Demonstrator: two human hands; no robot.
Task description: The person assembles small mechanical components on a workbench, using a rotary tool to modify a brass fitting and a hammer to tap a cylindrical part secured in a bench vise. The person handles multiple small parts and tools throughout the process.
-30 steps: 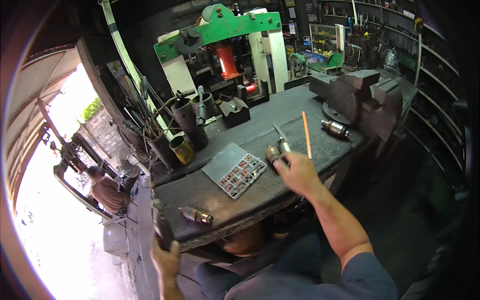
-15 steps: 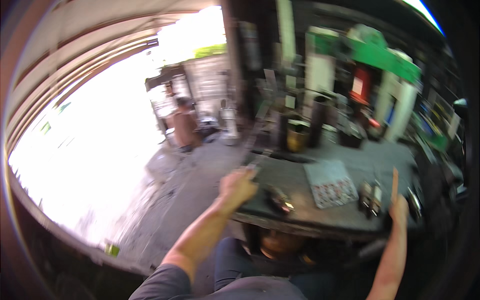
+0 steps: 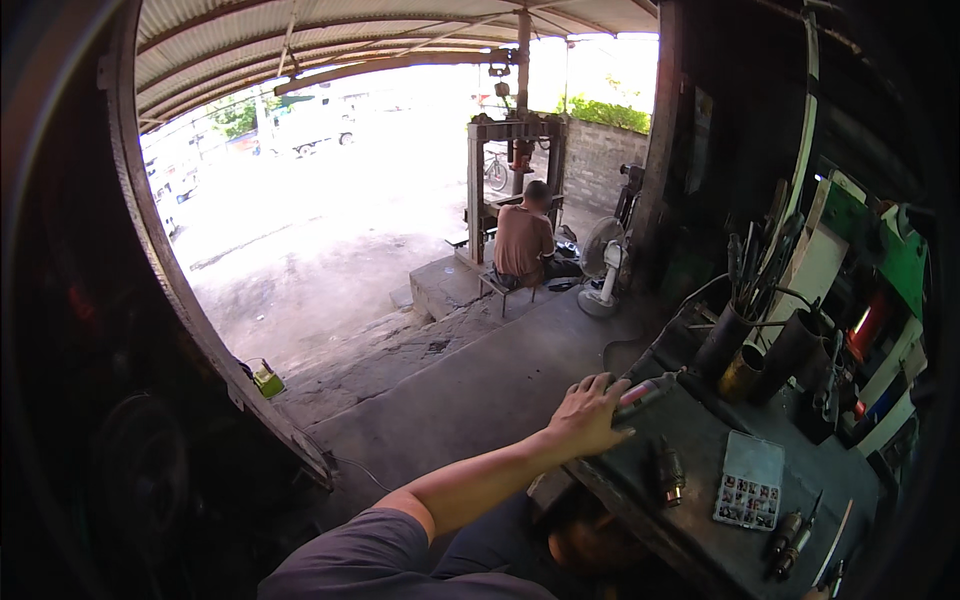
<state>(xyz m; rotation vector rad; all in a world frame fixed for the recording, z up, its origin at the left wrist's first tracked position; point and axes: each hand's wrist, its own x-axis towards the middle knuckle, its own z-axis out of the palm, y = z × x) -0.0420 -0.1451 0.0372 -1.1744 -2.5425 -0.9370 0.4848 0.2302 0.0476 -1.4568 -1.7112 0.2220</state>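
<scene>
as left hand rests on workbench | touching power tool

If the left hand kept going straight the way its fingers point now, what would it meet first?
The left hand already lies against the red-and-grey handheld tool at the workbench corner; farther along, probably the dark metal pots of tools, though depth is unclear.

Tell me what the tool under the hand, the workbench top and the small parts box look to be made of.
The tool: probably metal with a reddish plastic sleeve, dull grey ends showing. The workbench top: likely steel plate, dark, matt and grimy. The parts box: clear plastic, since its contents show through the lid.
</scene>
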